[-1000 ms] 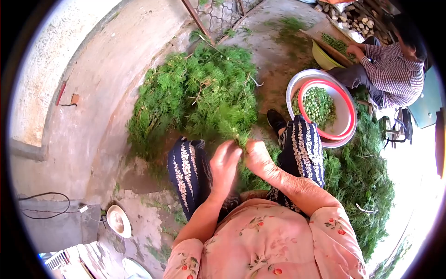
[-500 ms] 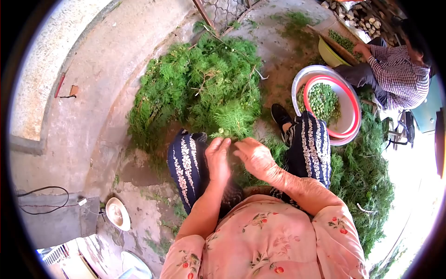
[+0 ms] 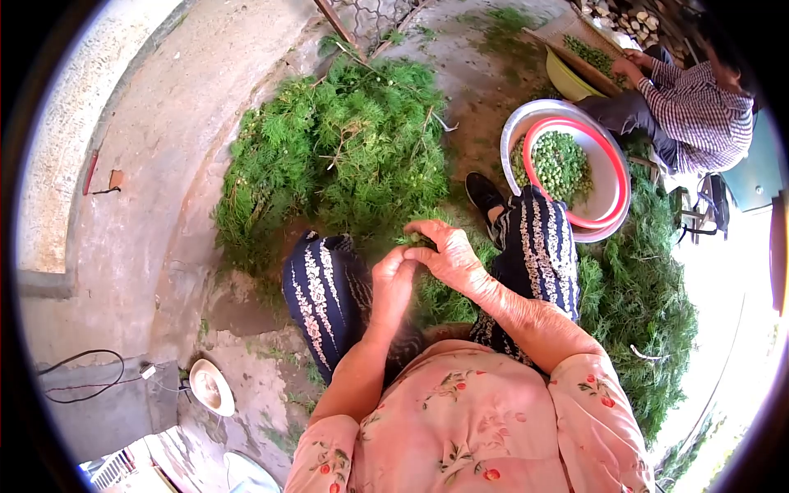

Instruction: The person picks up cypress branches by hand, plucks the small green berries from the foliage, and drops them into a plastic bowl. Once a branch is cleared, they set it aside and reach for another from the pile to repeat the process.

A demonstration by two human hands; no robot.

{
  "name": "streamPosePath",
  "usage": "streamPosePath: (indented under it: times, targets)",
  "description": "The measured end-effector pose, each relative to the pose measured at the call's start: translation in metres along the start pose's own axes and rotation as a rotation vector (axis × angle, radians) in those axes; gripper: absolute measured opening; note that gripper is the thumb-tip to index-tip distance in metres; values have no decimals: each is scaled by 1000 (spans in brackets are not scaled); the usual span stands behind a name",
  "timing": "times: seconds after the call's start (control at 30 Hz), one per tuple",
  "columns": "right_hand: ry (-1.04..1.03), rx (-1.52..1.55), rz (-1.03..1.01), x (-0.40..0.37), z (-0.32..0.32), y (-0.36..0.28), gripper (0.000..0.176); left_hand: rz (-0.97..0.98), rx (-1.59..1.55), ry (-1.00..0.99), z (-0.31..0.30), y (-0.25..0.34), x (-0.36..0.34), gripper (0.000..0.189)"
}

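My left hand [image 3: 393,275] is closed in a pinch, its fingertips against my right thumb; what lies in the pinch is hidden. My right hand [image 3: 452,259] curls its fingers round some small green cones [image 3: 421,241], partly covered by the fingers. Both hands meet above my lap, between my knees. Just beyond them lies a large heap of feathery green conifer branches [image 3: 337,148]. To the right of my knee, a red-rimmed basin [image 3: 608,164] sits inside a wider metal basin [image 3: 511,140], with many green cones [image 3: 560,164] in it.
At the upper right a co-worker in a checked shirt [image 3: 699,115] sits by a yellow-green basin [image 3: 567,78] and a tray of green pieces [image 3: 590,56]. More branches [image 3: 641,304] cover the ground at right. A pale round dish [image 3: 211,386] lies lower left.
The bright green sprig that stuck out beyond my fingers no longer shows. My right hand has risen slightly and curled over the left fingertips. The view has shifted a little.
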State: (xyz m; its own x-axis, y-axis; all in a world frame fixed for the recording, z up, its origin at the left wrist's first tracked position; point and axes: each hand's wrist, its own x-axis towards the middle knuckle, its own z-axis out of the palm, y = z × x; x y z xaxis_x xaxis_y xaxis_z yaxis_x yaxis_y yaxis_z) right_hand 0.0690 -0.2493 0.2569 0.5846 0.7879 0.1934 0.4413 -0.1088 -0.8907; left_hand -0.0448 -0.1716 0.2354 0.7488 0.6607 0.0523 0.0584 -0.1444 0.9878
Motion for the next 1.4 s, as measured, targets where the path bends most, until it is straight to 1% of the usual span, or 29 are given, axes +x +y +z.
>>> streamPosePath:
  times: [0.07,0.1,0.13,0.23,0.3,0.33,0.37,0.4,0.47,0.5,0.57,0.67,0.73,0.8,0.87,0.93,1.0,1.03,1.07,1.1,1.13,1.17,1.2,1.23,1.27,1.3,1.33,1.37,1.4]
  targets:
    - [-45,82,88,-1,1,1,29,-42,3,-25,-2,4,1,10]
    - [-17,135,140,-1,1,-3,23,-76,13,-43,-5,4,1,10]
    - [-40,149,168,-2,-4,-4,22,-111,26,-60,-4,7,1,10]
    - [-102,232,288,1,-8,1,20,-206,-137,-44,-5,0,0,11]
    - [-152,434,471,2,-8,4,17,-274,-242,-50,-5,1,0,11]
    - [-177,535,561,2,-8,5,16,-275,-282,-54,-6,5,-1,11]
    - [-133,648,553,4,-10,7,10,-275,-321,-57,-7,9,-1,11]
    - [-70,819,668,8,-16,9,7,-275,-360,-60,-8,10,-2,11]
    - [0,963,645,15,-23,18,7,-266,-381,-32,-10,4,-4,10]
    - [34,1045,590,18,-27,14,8,-261,-391,-18,-10,-1,-4,10]
    - [90,1175,581,20,-33,16,10,-283,-503,33,-12,-18,-2,10]
    - [225,1256,558,24,-48,27,17,-372,-662,80,-10,-1,5,13]
    - [298,1322,449,30,-64,46,18,-422,-756,118,-8,-1,6,15]
    - [532,1461,413,36,-96,67,17,-445,-795,68,-11,-9,6,19]
    - [777,1549,253,40,-128,66,30,-457,-807,55,-11,-14,7,18]
    - [976,1677,236,39,-152,75,48,-451,-854,60,-11,-15,7,17]
    - [872,1729,79,34,-163,83,59,-448,-871,86,-8,-13,9,15]
    - [820,1770,53,33,-163,81,61,-452,-864,112,-7,-10,10,14]
    - [909,1694,151,33,-163,81,52,-462,-856,137,-5,-11,10,13]
    - [876,1652,192,32,-159,79,43,-455,-850,125,-5,-14,10,11]
    - [841,1610,227,34,-156,72,37,-443,-780,107,-5,-17,10,10]
    - [858,1500,281,34,-150,65,26,-408,-682,125,-5,-20,10,10]
    - [785,1517,287,31,-147,69,22,-371,-584,142,-4,-23,8,10]
    - [723,1511,301,29,-145,71,20,-330,-586,128,-1,-30,9,13]
    - [659,1506,314,27,-144,73,19,-340,-477,38,0,-33,6,17]
    - [613,1499,310,26,-142,71,23,-348,-367,-51,0,-29,5,21]
    - [554,1499,292,25,-142,73,23,-353,-256,-138,0,-25,3,25]
    - [494,1499,275,24,-142,75,23,-449,-148,-261,1,-23,2,35]
    - [434,1497,256,25,-141,74,23,-414,-195,-259,6,-30,-1,37]
